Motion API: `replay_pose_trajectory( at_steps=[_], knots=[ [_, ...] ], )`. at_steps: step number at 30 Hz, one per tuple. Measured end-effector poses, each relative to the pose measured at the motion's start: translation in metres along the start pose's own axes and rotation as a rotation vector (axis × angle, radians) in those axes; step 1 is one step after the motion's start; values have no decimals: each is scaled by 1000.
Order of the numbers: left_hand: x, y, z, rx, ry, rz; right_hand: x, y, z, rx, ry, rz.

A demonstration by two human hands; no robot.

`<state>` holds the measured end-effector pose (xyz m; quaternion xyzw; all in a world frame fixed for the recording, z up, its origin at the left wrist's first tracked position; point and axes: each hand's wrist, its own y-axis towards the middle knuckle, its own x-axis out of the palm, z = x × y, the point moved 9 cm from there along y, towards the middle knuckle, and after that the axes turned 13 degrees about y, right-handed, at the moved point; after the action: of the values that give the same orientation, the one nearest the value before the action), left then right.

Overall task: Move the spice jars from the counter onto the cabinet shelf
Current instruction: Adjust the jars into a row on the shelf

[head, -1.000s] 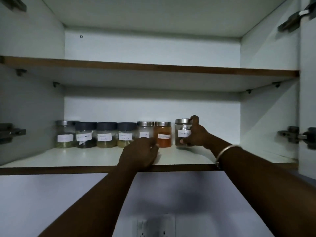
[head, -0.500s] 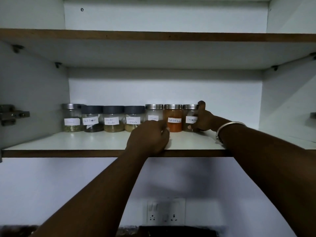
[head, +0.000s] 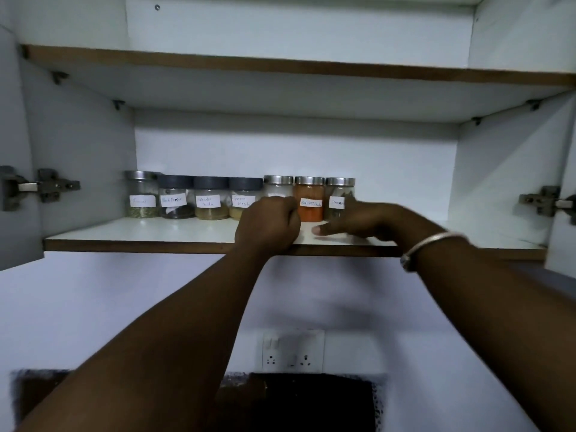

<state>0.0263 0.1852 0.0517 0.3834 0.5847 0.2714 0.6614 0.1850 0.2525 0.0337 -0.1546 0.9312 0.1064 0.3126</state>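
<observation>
**A:** Spice jars (head: 240, 197), seven small clear glass ones with white paper labels, stand in one row at the back of the white cabinet shelf with the brown front edge (head: 140, 244). From the left: one steel-lidded, three with dark grey lids, then three more steel-lidded. They sit side by side, touching or very nearly so.

**B:** And the hands?

**A:** The left hand (head: 268, 224) rests on the shelf's front part, fingers curled together into a loose fist, gripping nothing. It hides the lower half of the fifth jar. The right hand (head: 358, 222) lies low on the shelf in front of the rightmost jar (head: 339, 194), fingers stretched out and slightly apart, blurred; it holds nothing. Whether it touches that jar, I cannot tell.

**B:** Anything else noted?

**A:** A silver metal bangle (head: 431, 244) on the right wrist. The orange-filled jar (head: 309, 199) shows between the two hands.
</observation>
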Motion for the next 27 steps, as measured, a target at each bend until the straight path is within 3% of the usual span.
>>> replay_pose_trajectory(
  at_steps=[7,10,14,21,27],
  knots=[
    [-62,-80,15,-89,-521,101,63,-118,-38,-368,241,354],
    [-60,-165,-6,-237,-680,46,131,-158,-17,-418,365,334],
    [-23,-310,-59,-566,-776,-163,277,-184,53,-229,428,162],
    [33,-580,-140,-1083,-467,-634,522,-241,186,228,451,-212],
    [33,-665,-169,-1202,-364,-711,611,-271,252,467,278,-392]
  ],
)
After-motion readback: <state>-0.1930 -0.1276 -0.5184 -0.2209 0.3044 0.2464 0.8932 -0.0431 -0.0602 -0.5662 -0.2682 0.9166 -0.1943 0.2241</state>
